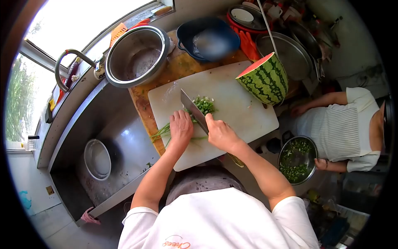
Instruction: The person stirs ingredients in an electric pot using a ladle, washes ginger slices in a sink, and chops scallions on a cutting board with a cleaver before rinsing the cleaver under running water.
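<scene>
Just beyond both hands point(181, 126) point(223, 135) lie chopped greens point(205, 104).

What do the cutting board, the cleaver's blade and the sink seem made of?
Cutting board: probably white plastic, matte, no wood grain showing.
Cleaver's blade: likely steel, thin, grey and smooth.
Sink: seemingly stainless steel, dull grey with a bright reflection.

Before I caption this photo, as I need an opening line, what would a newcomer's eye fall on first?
Probably the cut watermelon, its red face and striped rind bright at the far right corner of the white cutting board. Next, the cleaver in the right hand, beside chopped greens near the board's middle, with the left hand over green stems.
</scene>
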{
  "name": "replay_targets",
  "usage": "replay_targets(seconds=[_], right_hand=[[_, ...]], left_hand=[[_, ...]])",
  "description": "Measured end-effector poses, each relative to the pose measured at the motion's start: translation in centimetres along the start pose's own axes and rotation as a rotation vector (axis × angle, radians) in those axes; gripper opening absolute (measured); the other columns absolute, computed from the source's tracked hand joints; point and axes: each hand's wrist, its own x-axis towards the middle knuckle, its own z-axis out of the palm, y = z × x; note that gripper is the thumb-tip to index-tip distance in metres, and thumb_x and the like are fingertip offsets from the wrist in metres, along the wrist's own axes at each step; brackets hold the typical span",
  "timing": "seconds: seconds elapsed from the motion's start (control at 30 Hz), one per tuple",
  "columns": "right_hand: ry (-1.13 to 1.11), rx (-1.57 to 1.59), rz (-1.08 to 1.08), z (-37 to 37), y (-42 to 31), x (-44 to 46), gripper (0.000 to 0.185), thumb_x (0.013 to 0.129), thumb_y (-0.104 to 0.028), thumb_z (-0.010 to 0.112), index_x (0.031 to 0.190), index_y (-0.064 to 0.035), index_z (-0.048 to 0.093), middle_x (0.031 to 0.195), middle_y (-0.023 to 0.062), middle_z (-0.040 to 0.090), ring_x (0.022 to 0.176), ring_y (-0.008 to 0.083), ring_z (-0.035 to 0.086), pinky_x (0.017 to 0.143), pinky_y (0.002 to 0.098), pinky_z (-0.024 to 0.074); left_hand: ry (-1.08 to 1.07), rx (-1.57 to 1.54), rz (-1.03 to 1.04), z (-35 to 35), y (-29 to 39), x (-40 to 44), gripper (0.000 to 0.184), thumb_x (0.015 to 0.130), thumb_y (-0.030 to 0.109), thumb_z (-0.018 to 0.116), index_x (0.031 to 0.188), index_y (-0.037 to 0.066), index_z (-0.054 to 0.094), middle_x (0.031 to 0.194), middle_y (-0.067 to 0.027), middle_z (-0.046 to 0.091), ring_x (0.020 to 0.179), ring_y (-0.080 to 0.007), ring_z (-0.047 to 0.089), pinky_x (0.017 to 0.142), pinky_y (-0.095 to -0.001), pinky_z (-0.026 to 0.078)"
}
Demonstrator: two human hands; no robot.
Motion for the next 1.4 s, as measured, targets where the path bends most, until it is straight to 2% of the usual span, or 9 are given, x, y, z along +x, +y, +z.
replay_targets(seconds=[0.2,0.27,0.4,0.53,0.63,0.83,1.03,1.23,1.4], right_hand=[[-0.128,0.122,0.121,0.0,-0.2,0.6,0.027,0.075,0.003,0.046,0.100,0.0034,0.037,0.078,0.0315,0.060,0.079,0.0470,0.060,0.073,0.0534,0.0486],[-0.046,0.036,0.119,3.1,0.2,1.1,0.031,0.075,0.002,0.046,0.105,0.0047,0.037,0.077,0.0310,0.060,0.078,0.0468,0.061,0.072,0.0533,0.0488],[0.038,0.047,0.104,4.5,1.4,1.3,0.039,0.076,0.001,0.047,0.113,0.0060,0.036,0.076,0.0299,0.061,0.076,0.0463,0.061,0.070,0.0532,0.0492],[0.104,0.132,0.037,3.7,2.3,1.1,0.033,0.076,0.001,0.048,0.107,0.0047,0.038,0.074,0.0291,0.061,0.074,0.0461,0.061,0.068,0.0529,0.0494],[0.142,0.111,0.048,2.0,1.0,0.4,0.028,0.075,0.002,0.048,0.102,0.0034,0.039,0.073,0.0284,0.060,0.074,0.0457,0.061,0.066,0.0525,0.0496],[0.038,-0.009,-0.007,-0.1,-1.1,-0.1,0.029,0.077,0.001,0.050,0.104,0.0037,0.040,0.068,0.0287,0.058,0.070,0.0458,0.060,0.062,0.0525,0.0492],[-0.073,-0.112,0.034,0.3,-1.4,0.8,0.026,0.075,0.002,0.049,0.099,0.0009,0.040,0.074,0.0256,0.063,0.073,0.0426,0.063,0.067,0.0500,0.0521],[0.044,-0.160,0.020,3.9,-0.5,1.4,0.025,0.076,0.000,0.050,0.100,-0.0003,0.040,0.072,0.0235,0.063,0.071,0.0410,0.064,0.063,0.0498,0.0525],[-0.043,-0.198,-0.010,0.7,-1.8,0.7,0.031,0.076,0.000,0.051,0.104,0.0000,0.040,0.071,0.0229,0.064,0.069,0.0412,0.064,0.064,0.0501,0.0524]], left_hand=[[0.000,-0.021,-0.025,0.9,0.3,0.0,0.015,0.079,0.015,0.048,0.087,0.003,0.055,0.087,-0.0117,0.052,0.085,-0.0268,0.049,0.072,-0.0381,0.039],[-0.036,-0.029,-0.039,0.9,0.3,0.1,0.018,0.079,0.015,0.049,0.090,0.002,0.055,0.089,-0.0125,0.052,0.086,-0.0276,0.049,0.074,-0.0385,0.040],[-0.075,-0.209,-0.038,-1.3,-0.4,-0.2,0.034,0.075,0.014,0.058,0.104,-0.002,0.052,0.099,-0.0162,0.052,0.093,-0.0320,0.050,0.080,-0.0414,0.041],[0.024,-0.595,0.040,-3.9,-2.2,-1.0,0.061,0.071,0.017,0.072,0.121,-0.003,0.043,0.116,-0.0205,0.050,0.108,-0.0369,0.049,0.090,-0.0440,0.041],[0.057,-0.787,-0.016,-4.1,-3.3,-1.4,0.056,0.072,0.016,0.076,0.119,0.003,0.048,0.124,-0.0188,0.048,0.111,-0.0360,0.050,0.090,-0.0415,0.044],[0.271,-0.773,0.136,-0.9,-3.1,-0.9,0.021,0.073,0.006,0.070,0.091,0.004,0.060,0.096,-0.0102,0.061,0.086,-0.0304,0.059,0.071,-0.0377,0.050],[0.291,-0.738,0.177,0.0,-2.9,-1.1,0.016,0.072,0.005,0.067,0.083,0.004,0.056,0.092,-0.0083,0.059,0.086,-0.0284,0.058,0.070,-0.0369,0.049],[0.288,-0.776,0.211,-0.2,-3.1,-1.2,0.016,0.073,0.002,0.065,0.083,0.003,0.053,0.092,-0.0112,0.057,0.088,-0.0301,0.056,0.073,-0.0380,0.048],[0.264,-0.779,0.223,0.3,-3.3,-1.1,0.014,0.074,0.002,0.063,0.081,0.003,0.052,0.092,-0.0117,0.056,0.086,-0.0309,0.054,0.074,-0.0390,0.046]])
